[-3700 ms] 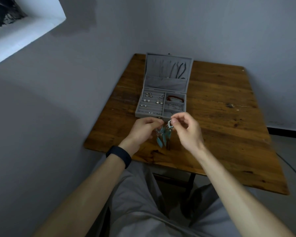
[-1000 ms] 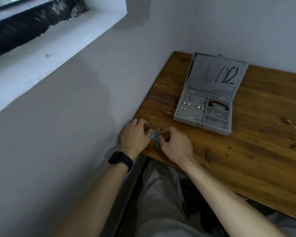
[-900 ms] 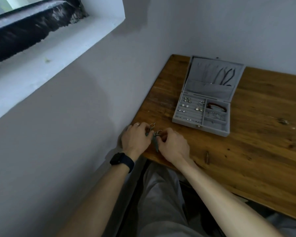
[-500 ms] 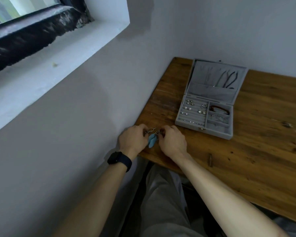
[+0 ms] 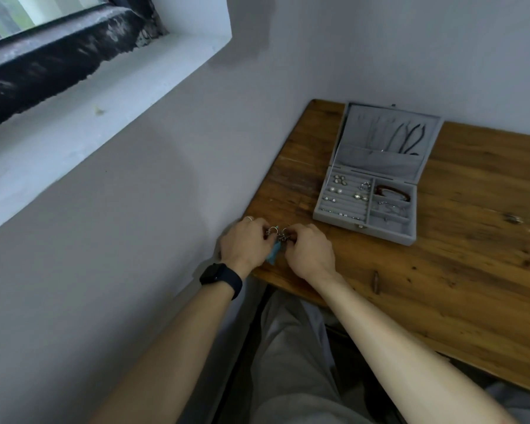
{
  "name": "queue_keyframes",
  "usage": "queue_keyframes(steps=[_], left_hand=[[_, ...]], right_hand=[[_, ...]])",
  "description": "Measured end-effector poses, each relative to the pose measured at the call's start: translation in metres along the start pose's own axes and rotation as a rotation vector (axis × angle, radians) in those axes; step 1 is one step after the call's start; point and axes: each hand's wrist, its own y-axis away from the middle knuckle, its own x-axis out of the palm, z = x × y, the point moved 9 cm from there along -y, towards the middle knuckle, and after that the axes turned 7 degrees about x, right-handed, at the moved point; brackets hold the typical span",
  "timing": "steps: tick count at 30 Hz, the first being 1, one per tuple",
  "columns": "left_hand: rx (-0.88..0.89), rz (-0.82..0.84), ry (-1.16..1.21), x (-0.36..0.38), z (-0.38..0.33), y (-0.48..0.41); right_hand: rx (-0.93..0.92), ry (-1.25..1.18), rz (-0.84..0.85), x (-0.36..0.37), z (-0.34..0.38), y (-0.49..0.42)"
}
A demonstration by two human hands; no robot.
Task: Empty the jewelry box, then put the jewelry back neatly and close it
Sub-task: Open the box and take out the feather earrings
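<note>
moved: earrings (image 5: 274,255) lowered to surface (image 5: 441,286) corner, clear of jewelry box (image 5: 343,224) | left hand (image 5: 244,244), right hand (image 5: 311,252): fingers (image 5: 259,229) clamped on them, likely untangling

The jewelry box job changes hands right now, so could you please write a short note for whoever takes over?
Left hand: pinches the teal feather earrings at the wooden table's near left corner.
Right hand: pinches the same earrings from the other side.
Jewelry box: open, lid up, further back on the table. Small earrings sit in its left slotted section, a red bracelet in the back right compartment, necklaces in the lid.
Done: only the feather earrings appear out.
Left: empty everything else, repack neatly, close the lid.
</note>
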Motion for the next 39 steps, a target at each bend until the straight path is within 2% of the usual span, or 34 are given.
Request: queue_keyframes(steps=[8,15,23,34,39], left_hand=[[-0.029,-0.108,-0.028,0.000,0.003,-0.013],[-0.002,-0.034,0.141,0.015,0.016,-0.013],[0.023,-0.052,0.192,0.013,0.017,-0.018],[0.087,0.082,0.225,0.019,0.017,-0.021],[0.098,0.093,0.221,0.016,0.014,-0.019]], right_hand=[[0.029,-0.011,-0.019,-0.004,0.000,-0.003],[0.021,-0.062,-0.052,-0.001,0.001,0.000],[0.032,-0.062,-0.079,0.004,0.009,0.002],[-0.017,-0.061,-0.036,0.004,0.012,0.003],[-0.034,-0.064,0.014,0.006,0.011,0.000]])
